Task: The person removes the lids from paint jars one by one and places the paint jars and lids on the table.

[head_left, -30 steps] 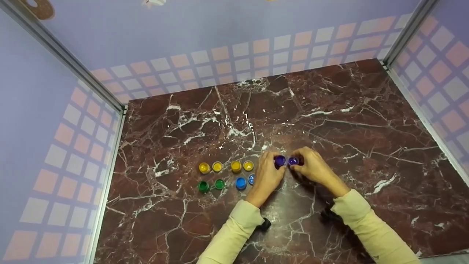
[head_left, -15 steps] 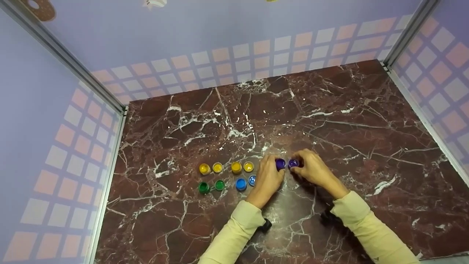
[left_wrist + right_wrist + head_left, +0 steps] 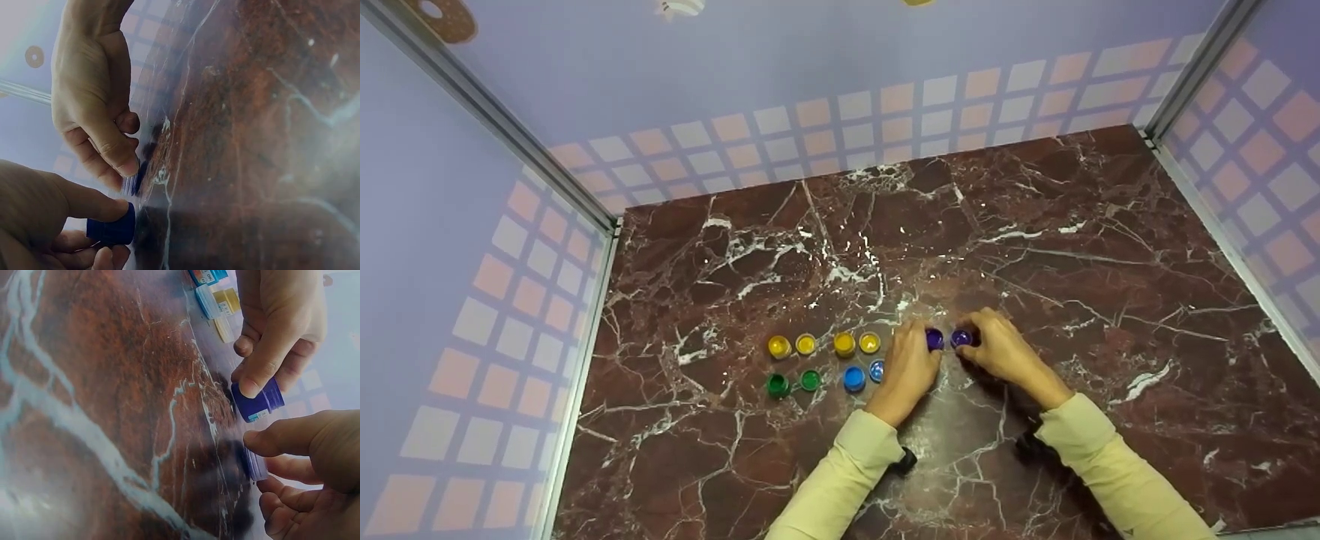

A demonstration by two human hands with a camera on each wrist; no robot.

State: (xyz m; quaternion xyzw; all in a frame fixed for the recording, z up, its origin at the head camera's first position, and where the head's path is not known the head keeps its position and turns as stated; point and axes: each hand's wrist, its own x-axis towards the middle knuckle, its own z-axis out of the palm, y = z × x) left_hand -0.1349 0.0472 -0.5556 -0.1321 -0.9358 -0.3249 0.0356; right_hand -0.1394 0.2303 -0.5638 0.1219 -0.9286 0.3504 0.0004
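My left hand (image 3: 911, 367) grips a small purple paint jar (image 3: 934, 339) by its side, with the mouth of the jar facing up. The left wrist view shows thumb and fingers around this jar (image 3: 112, 229), right down by the tabletop. Just to the right, my right hand (image 3: 1006, 351) pinches the edge of a shallow clear lid (image 3: 961, 339) with purple paint inside. In the right wrist view the ridged lid (image 3: 257, 467) stands close beside the jar (image 3: 256, 404), which bears a small label. A narrow gap separates jar and lid in the head view.
Left of my hands stand open jars with their lids beside them: yellow (image 3: 778, 346), a second yellow (image 3: 844, 343), green (image 3: 778, 385) and blue (image 3: 853, 378). My left hand partly covers the blue lid (image 3: 877, 370). Panel walls (image 3: 885, 45) border the marbled table (image 3: 697, 465).
Both hands have come slightly nearer to me with the purple jar and its lid, and have lowered them onto the table. The other jars have stayed in place.
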